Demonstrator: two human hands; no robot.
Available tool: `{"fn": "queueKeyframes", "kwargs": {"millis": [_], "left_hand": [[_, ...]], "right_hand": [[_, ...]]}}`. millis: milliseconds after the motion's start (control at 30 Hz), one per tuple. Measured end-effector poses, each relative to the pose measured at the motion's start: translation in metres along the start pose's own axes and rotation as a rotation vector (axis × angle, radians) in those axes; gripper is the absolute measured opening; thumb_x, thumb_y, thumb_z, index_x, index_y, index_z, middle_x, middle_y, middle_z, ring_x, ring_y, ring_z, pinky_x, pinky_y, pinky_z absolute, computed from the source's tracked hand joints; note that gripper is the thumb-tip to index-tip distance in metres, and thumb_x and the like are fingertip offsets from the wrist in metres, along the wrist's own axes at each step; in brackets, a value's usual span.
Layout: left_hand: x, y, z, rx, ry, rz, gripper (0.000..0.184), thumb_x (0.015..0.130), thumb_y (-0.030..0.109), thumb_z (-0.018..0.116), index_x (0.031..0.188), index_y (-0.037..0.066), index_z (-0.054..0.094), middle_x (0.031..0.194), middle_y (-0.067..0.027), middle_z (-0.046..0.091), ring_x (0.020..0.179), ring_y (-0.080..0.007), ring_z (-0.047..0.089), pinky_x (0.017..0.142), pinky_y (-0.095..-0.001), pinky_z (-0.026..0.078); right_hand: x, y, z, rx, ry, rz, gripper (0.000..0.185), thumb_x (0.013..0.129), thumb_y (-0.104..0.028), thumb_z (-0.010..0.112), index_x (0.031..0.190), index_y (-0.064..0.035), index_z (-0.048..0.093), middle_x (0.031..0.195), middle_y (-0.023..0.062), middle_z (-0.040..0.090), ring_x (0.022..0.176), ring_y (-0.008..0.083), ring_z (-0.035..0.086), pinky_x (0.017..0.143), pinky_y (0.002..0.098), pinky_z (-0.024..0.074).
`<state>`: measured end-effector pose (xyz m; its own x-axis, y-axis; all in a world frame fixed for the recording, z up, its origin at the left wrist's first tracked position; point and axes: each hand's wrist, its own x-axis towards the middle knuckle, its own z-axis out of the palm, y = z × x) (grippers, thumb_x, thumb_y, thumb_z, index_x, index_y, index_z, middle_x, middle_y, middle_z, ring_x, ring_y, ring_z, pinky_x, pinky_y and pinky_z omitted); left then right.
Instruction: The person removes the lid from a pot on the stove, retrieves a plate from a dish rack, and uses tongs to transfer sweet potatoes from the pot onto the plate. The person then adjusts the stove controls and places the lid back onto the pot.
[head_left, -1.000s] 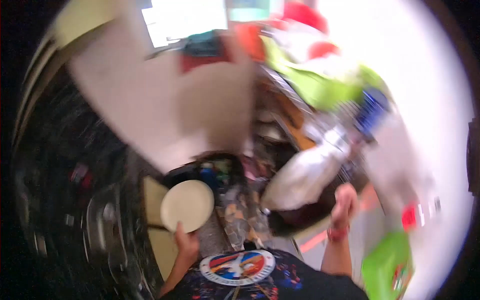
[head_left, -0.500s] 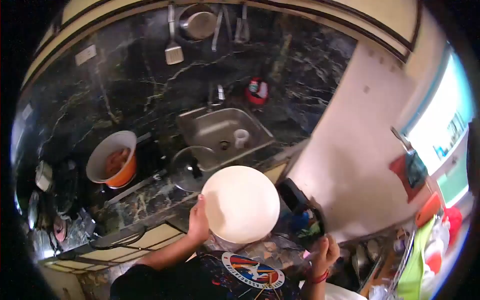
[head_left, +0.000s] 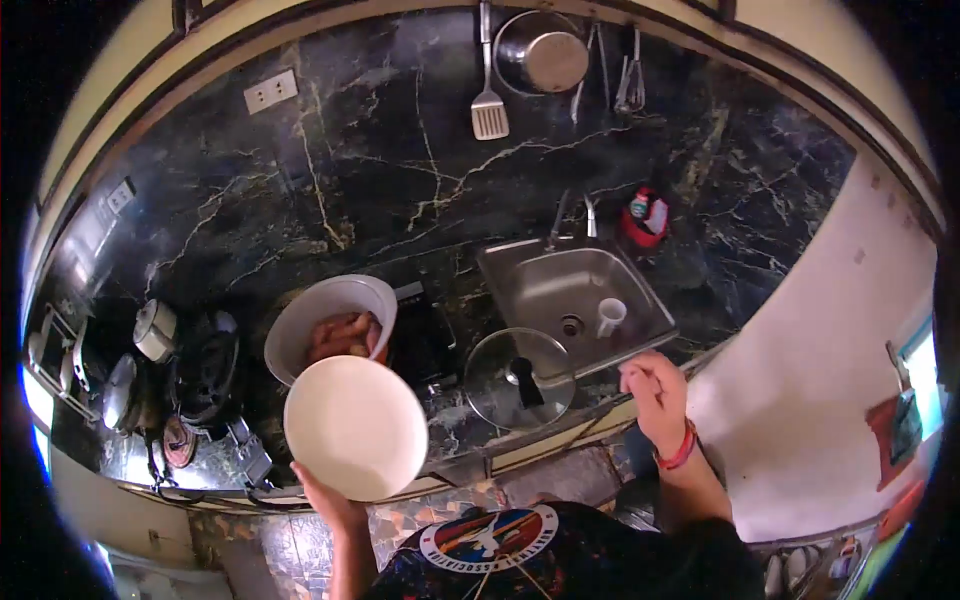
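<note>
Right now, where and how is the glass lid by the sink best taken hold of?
Probably by the dark knob of the glass lid, from above and the right: the knob sits uncovered near the lid's middle, and the right hand, which looks empty, is nearest.

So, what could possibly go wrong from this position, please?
The left hand holds the plate only near its rim, so it might tip or slip.

In this view the plate overlaps the pot; the gap is hard to judge, so they may knock together.

The glass lid lies near the counter's front edge, so a careless sleeve or hand could push it off.
</note>
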<state>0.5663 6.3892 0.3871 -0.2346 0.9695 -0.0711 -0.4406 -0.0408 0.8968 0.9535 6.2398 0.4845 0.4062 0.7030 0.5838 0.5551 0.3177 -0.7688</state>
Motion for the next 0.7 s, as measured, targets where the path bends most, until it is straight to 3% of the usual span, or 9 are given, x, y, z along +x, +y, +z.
{"fn": "queueKeyframes", "kwargs": {"millis": [67,100,200,233,333,400,567,700], "left_hand": [[0.003,-0.006,-0.018,-0.136,0.023,0.067,0.049,0.101,0.040,0.028,0.130,0.003,0.043,0.125,-0.0106,0.050,0.112,-0.0231,0.050,0.096,-0.0359,0.039],[-0.001,-0.013,-0.027,0.107,0.085,0.212,0.052,0.100,0.043,0.031,0.132,0.003,0.040,0.127,-0.0120,0.048,0.112,-0.0260,0.050,0.096,-0.0396,0.040],[-0.019,-0.038,-0.034,0.736,0.337,0.569,0.059,0.085,0.046,0.056,0.122,0.001,0.045,0.120,-0.0155,0.054,0.107,-0.0303,0.055,0.090,-0.0384,0.046],[-0.021,-0.041,-0.024,0.727,0.358,0.570,0.059,0.085,0.047,0.056,0.122,0.002,0.044,0.120,-0.0155,0.053,0.107,-0.0303,0.055,0.090,-0.0384,0.046],[-0.021,-0.048,0.034,0.419,0.202,0.317,0.059,0.086,0.047,0.054,0.123,0.002,0.044,0.121,-0.0154,0.053,0.107,-0.0303,0.055,0.090,-0.0386,0.045],[-0.020,-0.053,0.067,0.321,0.049,0.148,0.059,0.086,0.047,0.053,0.123,0.002,0.044,0.121,-0.0153,0.052,0.108,-0.0302,0.054,0.091,-0.0387,0.045],[-0.016,-0.070,0.121,0.320,-0.333,-0.090,0.059,0.087,0.048,0.051,0.125,0.002,0.043,0.123,-0.0151,0.051,0.109,-0.0302,0.054,0.092,-0.0390,0.045],[-0.010,-0.076,0.153,0.368,-0.676,-0.217,0.060,0.088,0.048,0.049,0.126,0.002,0.043,0.124,-0.0150,0.051,0.110,-0.0301,0.053,0.092,-0.0392,0.044]], "right_hand": [[0.028,0.008,0.018,0.036,-0.148,-0.101,0.008,0.087,-0.002,0.055,0.091,0.0027,0.061,0.081,0.0109,0.061,0.069,0.0167,0.058,0.062,0.0274,0.0463],[0.040,0.012,0.024,0.049,-0.213,-0.148,0.009,0.087,-0.002,0.055,0.092,0.0032,0.060,0.082,0.0111,0.061,0.070,0.0164,0.059,0.063,0.0270,0.0467],[0.068,0.029,0.034,0.046,-0.379,-0.333,0.014,0.083,-0.003,0.061,0.097,-0.0005,0.064,0.084,0.0117,0.064,0.075,0.0236,0.063,0.065,0.0312,0.0486],[0.073,0.037,0.034,0.085,-0.399,-0.329,0.014,0.084,-0.004,0.061,0.098,-0.0022,0.064,0.085,0.0113,0.064,0.075,0.0236,0.063,0.065,0.0314,0.0488],[0.080,0.052,0.019,0.120,-0.343,-0.371,0.011,0.088,-0.011,0.058,0.096,-0.0064,0.062,0.086,0.0108,0.062,0.077,0.0292,0.062,0.066,0.0367,0.0491],[0.072,0.057,-0.003,0.089,-0.292,-0.334,0.011,0.087,-0.011,0.057,0.096,-0.0062,0.061,0.085,0.0107,0.061,0.074,0.0281,0.061,0.064,0.0375,0.0478],[0.013,0.059,-0.050,-0.058,-0.097,-0.187,0.012,0.086,-0.010,0.056,0.097,-0.0058,0.061,0.086,0.0105,0.062,0.073,0.0261,0.060,0.063,0.0367,0.0475],[-0.077,0.031,-0.067,-0.237,0.257,-0.003,0.013,0.088,-0.011,0.056,0.097,-0.0034,0.060,0.088,0.0126,0.063,0.077,0.0281,0.062,0.068,0.0360,0.0489]]}}
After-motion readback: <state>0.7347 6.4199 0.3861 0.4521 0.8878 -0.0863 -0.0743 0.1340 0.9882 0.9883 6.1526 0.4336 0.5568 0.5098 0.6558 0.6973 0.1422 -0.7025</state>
